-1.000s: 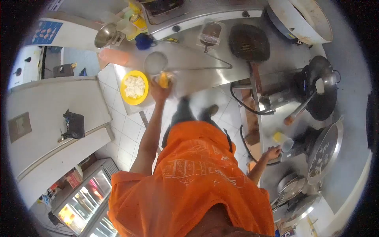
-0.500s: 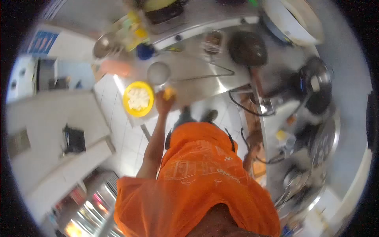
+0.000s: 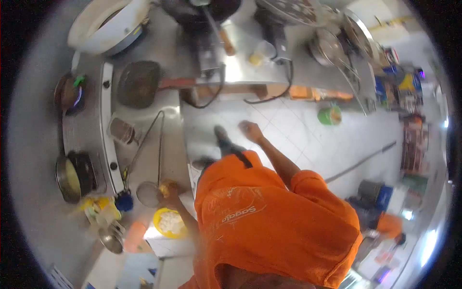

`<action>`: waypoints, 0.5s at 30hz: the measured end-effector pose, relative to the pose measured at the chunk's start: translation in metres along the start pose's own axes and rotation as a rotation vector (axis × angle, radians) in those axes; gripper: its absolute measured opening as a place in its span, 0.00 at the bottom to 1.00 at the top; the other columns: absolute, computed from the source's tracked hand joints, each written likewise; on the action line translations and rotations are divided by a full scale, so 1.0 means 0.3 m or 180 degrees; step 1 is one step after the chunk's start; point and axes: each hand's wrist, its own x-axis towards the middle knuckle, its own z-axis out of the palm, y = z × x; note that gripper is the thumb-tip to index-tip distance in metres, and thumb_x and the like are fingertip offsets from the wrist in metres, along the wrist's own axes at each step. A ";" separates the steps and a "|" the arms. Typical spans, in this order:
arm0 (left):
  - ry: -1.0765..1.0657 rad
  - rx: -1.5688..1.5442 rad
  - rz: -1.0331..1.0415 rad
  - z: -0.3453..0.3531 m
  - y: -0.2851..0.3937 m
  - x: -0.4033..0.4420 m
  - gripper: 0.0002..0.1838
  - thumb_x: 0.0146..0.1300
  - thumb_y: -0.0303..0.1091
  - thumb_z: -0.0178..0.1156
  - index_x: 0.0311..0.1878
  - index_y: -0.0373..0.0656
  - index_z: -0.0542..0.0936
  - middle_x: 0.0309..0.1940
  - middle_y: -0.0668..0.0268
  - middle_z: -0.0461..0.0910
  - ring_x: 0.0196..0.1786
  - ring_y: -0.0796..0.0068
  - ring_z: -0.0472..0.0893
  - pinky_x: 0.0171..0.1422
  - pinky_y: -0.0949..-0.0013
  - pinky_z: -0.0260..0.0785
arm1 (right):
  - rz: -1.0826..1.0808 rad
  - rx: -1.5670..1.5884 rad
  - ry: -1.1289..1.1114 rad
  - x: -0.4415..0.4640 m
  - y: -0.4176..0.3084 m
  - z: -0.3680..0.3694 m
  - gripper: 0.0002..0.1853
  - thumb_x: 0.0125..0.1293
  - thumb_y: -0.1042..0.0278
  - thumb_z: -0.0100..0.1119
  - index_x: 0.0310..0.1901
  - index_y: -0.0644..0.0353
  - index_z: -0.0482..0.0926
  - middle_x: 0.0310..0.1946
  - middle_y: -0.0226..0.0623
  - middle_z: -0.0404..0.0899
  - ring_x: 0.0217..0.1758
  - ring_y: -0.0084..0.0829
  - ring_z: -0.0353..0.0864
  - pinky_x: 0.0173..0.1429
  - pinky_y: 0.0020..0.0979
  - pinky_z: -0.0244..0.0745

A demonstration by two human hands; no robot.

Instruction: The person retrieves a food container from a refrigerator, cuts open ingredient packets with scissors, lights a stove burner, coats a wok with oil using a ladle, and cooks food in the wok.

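Note:
My left hand (image 3: pixel 172 193) is closed on a small yellow-brown thing (image 3: pixel 166 187) whose kind I cannot make out. It is at the counter's edge, beside the round head of a long-handled strainer (image 3: pixel 148 194). Close below lies a yellow bowl (image 3: pixel 157 222) of white pieces (image 3: pixel 171 221). My right hand (image 3: pixel 251 131) hangs over the tiled floor, away from any object. Blur hides how its fingers are set, and nothing shows in it.
A square dark pan (image 3: pixel 138 84) lies on the steel counter (image 3: pixel 168 125), near a clear container (image 3: pixel 122 131). Ahead are a wok (image 3: pixel 202 9) and a small clear cup (image 3: pixel 263 50). A green bucket (image 3: pixel 328 115) stands on the floor; another person (image 3: pixel 387 225) is at right.
My body and view have turned right, so the counter with the yellow bowl now lies along my left. My right hand has come away from the counter side and now hangs over the floor.

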 end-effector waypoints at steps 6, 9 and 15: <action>0.0328 -0.0404 0.0309 0.009 0.079 0.079 0.30 0.47 0.41 0.73 0.50 0.36 0.72 0.44 0.54 0.76 0.45 0.53 0.77 0.52 0.54 0.70 | 0.1053 -0.0390 0.0509 -0.334 0.433 -0.060 0.12 0.64 0.62 0.52 0.40 0.57 0.82 0.36 0.45 0.83 0.39 0.44 0.82 0.46 0.39 0.77; 0.0421 -0.0573 0.0360 -0.003 0.133 0.099 0.29 0.48 0.40 0.72 0.51 0.36 0.72 0.44 0.54 0.77 0.45 0.54 0.78 0.51 0.55 0.70 | 0.1151 -0.1077 0.0475 -0.508 0.607 -0.070 0.11 0.63 0.61 0.53 0.38 0.56 0.83 0.36 0.44 0.84 0.39 0.43 0.83 0.48 0.38 0.77; 0.0513 -0.0845 0.0465 -0.030 0.230 0.137 0.27 0.51 0.38 0.70 0.51 0.36 0.72 0.43 0.54 0.77 0.44 0.55 0.78 0.50 0.56 0.71 | 0.1895 -0.0562 0.0645 -0.668 0.672 0.021 0.11 0.62 0.59 0.53 0.36 0.54 0.83 0.38 0.41 0.83 0.43 0.43 0.82 0.50 0.39 0.76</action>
